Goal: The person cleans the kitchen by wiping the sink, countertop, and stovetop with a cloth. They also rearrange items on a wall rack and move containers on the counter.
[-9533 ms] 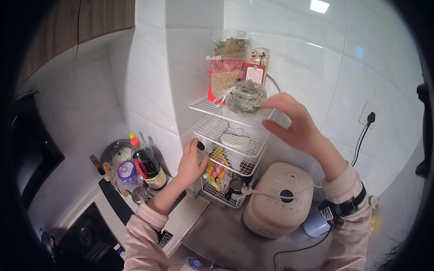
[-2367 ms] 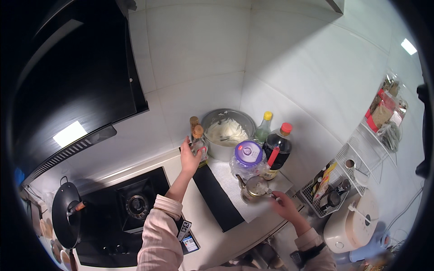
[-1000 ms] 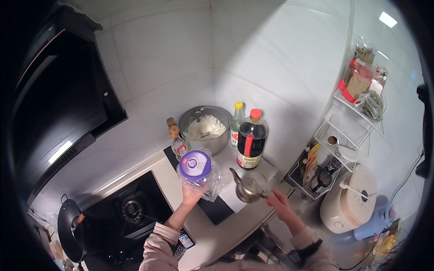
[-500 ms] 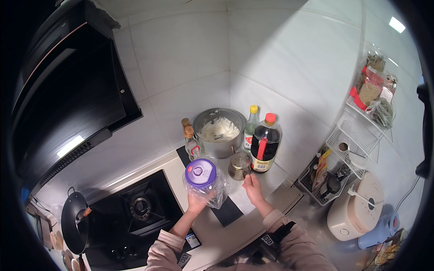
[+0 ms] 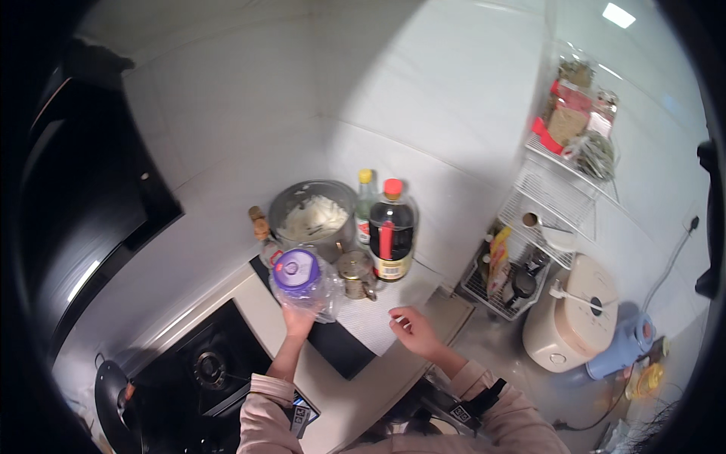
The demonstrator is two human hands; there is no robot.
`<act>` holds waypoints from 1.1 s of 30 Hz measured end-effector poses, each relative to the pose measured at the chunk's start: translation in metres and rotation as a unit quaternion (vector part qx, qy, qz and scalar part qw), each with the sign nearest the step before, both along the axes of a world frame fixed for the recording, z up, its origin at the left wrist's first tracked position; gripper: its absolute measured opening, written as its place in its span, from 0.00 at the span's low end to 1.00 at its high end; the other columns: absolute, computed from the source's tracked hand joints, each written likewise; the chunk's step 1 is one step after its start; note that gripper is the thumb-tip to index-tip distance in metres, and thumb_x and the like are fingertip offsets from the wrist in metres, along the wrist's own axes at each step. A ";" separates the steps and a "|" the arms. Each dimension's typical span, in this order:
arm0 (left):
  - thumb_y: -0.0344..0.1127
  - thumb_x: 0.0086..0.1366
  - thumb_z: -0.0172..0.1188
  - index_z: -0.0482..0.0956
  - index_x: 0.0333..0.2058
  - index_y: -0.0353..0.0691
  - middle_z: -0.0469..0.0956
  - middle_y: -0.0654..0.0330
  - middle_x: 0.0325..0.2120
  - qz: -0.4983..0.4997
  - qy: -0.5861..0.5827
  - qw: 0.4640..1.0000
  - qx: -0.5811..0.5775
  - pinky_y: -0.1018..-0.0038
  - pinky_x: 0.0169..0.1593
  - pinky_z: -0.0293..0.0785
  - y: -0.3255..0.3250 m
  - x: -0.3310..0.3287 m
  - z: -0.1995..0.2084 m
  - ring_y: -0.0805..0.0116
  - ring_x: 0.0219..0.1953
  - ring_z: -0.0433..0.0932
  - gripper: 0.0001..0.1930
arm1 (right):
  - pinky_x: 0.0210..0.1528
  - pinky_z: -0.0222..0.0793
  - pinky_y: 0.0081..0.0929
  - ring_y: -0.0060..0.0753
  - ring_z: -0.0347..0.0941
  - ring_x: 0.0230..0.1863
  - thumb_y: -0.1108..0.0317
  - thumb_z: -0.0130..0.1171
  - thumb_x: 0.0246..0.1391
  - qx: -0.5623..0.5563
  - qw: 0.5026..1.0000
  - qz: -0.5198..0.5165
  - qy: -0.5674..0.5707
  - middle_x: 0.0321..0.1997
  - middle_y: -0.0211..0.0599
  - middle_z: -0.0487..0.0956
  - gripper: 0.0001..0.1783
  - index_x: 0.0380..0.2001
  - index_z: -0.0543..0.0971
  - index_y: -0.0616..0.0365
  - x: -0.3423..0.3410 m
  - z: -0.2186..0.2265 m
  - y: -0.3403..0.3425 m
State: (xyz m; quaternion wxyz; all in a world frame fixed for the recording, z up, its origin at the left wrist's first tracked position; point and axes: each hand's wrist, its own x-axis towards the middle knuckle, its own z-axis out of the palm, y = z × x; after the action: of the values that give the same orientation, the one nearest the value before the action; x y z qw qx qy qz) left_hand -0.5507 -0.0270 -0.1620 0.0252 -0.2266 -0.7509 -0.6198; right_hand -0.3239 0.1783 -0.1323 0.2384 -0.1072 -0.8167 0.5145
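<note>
My left hand [image 5: 299, 319] grips a jar with a purple lid [image 5: 296, 269], wrapped in a clear plastic bag [image 5: 327, 291]. It is held over the counter, in front of a large metal pot [image 5: 333, 248] with white stuff inside. My right hand [image 5: 414, 331] is over the counter's right part, fingers loosely bent and apart, with nothing in them. Near it a small glass pot with a handle [image 5: 355, 274] stands on a white textured sheet [image 5: 367, 321]. Behind are a dark sauce bottle with a red cap [image 5: 392, 234] and a clear bottle with a yellow cap [image 5: 366, 200].
Cork-topped bottles [image 5: 259, 227] stand left of the pot, partly hidden by the jar. A black gas stove [image 5: 215, 378] with a wok [image 5: 113, 401] lies at the left, below a range hood [image 5: 91, 204]. On the right are a wire rack [image 5: 556, 197] and a rice cooker [image 5: 572, 321].
My right hand has let go of the small glass pot and drawn back towards me. My left hand still holds the bagged jar. The whole view has swung to the right.
</note>
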 end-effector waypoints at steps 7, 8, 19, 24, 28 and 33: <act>0.33 0.52 0.70 0.74 0.51 0.34 0.76 0.53 0.50 -0.111 0.061 0.992 -0.021 0.63 0.57 0.71 -0.013 0.074 0.057 0.60 0.52 0.75 0.27 | 0.45 0.72 0.30 0.34 0.76 0.44 0.62 0.67 0.53 0.024 0.994 0.093 -0.048 0.50 0.41 0.75 0.27 0.55 0.71 0.55 0.070 0.046 0.003; 0.34 0.52 0.71 0.72 0.53 0.34 0.76 0.52 0.50 -0.140 0.157 0.971 -0.117 0.63 0.59 0.69 -0.004 0.086 0.062 0.59 0.53 0.75 0.29 | 0.48 0.72 0.31 0.37 0.75 0.47 0.60 0.68 0.52 0.037 0.995 0.088 -0.028 0.54 0.44 0.73 0.32 0.58 0.69 0.56 0.073 0.050 0.000; 0.39 0.50 0.70 0.53 0.64 0.29 0.62 0.42 0.60 -0.298 0.163 0.935 -0.100 0.62 0.64 0.62 0.114 0.150 0.056 0.47 0.60 0.66 0.47 | 0.62 0.66 0.34 0.36 0.69 0.59 0.63 0.77 0.40 -0.167 0.985 0.027 -0.013 0.61 0.44 0.70 0.50 0.63 0.59 0.65 0.028 0.003 0.046; 0.35 0.52 0.69 0.54 0.59 0.32 0.62 0.50 0.55 -0.134 0.025 0.991 -0.012 0.67 0.50 0.70 0.101 0.148 0.032 0.57 0.49 0.71 0.41 | 0.57 0.69 0.32 0.33 0.73 0.52 0.67 0.76 0.41 -0.155 0.979 -0.126 0.033 0.54 0.39 0.76 0.41 0.58 0.67 0.65 0.013 0.001 0.062; 0.34 0.61 0.63 0.65 0.49 0.40 0.69 0.61 0.39 -0.031 -0.215 0.969 0.118 0.77 0.35 0.67 0.108 0.121 0.025 0.74 0.34 0.70 0.21 | 0.59 0.67 0.33 0.33 0.74 0.52 0.65 0.76 0.42 -0.187 0.973 -0.128 0.043 0.53 0.38 0.77 0.36 0.54 0.73 0.65 0.005 -0.002 0.064; 0.46 0.72 0.52 0.73 0.43 0.46 0.74 0.68 0.33 -0.126 -0.360 0.910 0.164 0.82 0.33 0.65 0.123 0.097 0.023 0.79 0.28 0.70 0.12 | 0.55 0.71 0.32 0.29 0.75 0.50 0.70 0.76 0.40 -0.069 0.982 -0.172 -0.048 0.52 0.37 0.78 0.34 0.53 0.73 0.64 0.000 0.000 0.047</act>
State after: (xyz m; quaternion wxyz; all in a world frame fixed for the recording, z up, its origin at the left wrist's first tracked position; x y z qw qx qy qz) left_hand -0.4535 0.0958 -0.1391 -0.2886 -0.0737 -0.5621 -0.7716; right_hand -0.3237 0.2253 -0.1322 0.2755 -0.2865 -0.7594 0.5152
